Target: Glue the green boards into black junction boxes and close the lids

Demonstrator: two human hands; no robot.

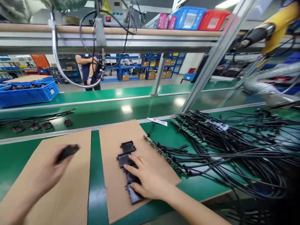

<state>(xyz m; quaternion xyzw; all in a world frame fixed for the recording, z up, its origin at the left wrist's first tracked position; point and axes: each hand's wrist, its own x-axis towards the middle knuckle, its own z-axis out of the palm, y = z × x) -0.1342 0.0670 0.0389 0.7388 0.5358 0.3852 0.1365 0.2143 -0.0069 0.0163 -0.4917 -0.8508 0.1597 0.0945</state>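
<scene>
My left hand (50, 170), a little blurred, is closed around a small black plastic part (67, 152) above the left cardboard sheet (72, 193). On the right cardboard sheet (114, 200) several flat black plastic housings lie in a column, among them a far housing (127, 146) and a near housing (134, 196). My right hand (147, 179) rests over the middle ones with its fingers spread. Its fingertips touch a housing (123, 159) and partly hide the one below it.
Right of the cardboard lie a row of circuit boards (161, 151) and a large heap of black cables (225, 147). A white tube (157, 122) lies behind. Small round parts (47, 125) and a blue bin (28, 93) are back left. A yellow power tool (264, 31) hangs upper right. Beyond stands a person (87, 68).
</scene>
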